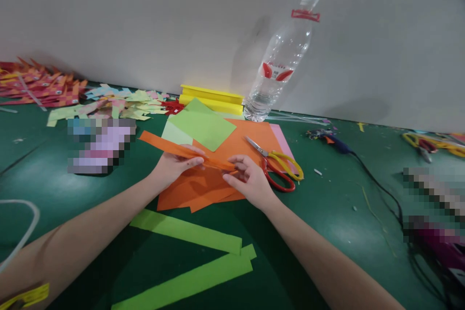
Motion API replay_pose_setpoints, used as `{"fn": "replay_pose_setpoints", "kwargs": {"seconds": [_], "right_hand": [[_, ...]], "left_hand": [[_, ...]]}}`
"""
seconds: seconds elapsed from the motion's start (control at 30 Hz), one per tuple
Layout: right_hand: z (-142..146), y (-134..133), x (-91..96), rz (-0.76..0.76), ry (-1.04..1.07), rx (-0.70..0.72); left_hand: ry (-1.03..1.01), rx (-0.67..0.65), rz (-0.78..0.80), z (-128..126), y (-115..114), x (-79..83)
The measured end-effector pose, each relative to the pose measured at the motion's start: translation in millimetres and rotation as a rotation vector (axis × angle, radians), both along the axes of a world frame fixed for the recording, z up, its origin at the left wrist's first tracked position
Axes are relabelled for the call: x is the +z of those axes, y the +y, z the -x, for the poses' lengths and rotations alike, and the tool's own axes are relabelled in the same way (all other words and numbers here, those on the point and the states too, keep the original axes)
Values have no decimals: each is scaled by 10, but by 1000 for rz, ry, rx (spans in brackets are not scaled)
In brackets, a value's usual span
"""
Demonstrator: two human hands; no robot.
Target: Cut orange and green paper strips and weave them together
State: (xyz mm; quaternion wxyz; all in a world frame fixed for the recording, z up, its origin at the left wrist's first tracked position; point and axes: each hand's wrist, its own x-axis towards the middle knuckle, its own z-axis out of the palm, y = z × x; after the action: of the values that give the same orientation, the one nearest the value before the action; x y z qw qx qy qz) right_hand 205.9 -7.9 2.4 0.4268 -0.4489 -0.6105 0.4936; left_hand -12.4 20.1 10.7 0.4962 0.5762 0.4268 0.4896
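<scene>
An orange paper strip (160, 144) stretches between my two hands above the paper stack. My left hand (181, 161) pinches it near its middle, thumb on top, with one end sticking out to the left. At the strip's right end, the fingers and thumb of my right hand (250, 179) close on it. Orange sheets (196, 189) lie beneath, with a light green sheet (205, 123) on top of them. Scissors (271, 157) with one red and one yellow handle rest on the stack's right side. Nearer to me, green paper strips (189, 230) lie on the table.
A clear plastic bottle (278, 63) leans against the grey wall behind a yellow folded piece (212, 99). Paper scraps (119, 106) and red-orange paper pieces (43, 85) pile up at the back left. A glue gun (332, 141) with a black cord lies right. Blurred-out objects sit on both sides.
</scene>
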Motion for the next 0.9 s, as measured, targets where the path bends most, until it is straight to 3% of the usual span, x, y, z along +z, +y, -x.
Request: {"fn": "replay_pose_setpoints", "kwargs": {"seconds": [0.13, 0.33, 0.9], "right_hand": [[54, -65, 41, -32, -101, -1], [44, -15, -15, -51, -92, -57], [24, 12, -36, 62, -139, 59]], "left_hand": [[-21, -35, 20, -35, -40, 52], [27, -126, 69, -114, -95, 55], [187, -132, 116, -84, -79, -61]]}}
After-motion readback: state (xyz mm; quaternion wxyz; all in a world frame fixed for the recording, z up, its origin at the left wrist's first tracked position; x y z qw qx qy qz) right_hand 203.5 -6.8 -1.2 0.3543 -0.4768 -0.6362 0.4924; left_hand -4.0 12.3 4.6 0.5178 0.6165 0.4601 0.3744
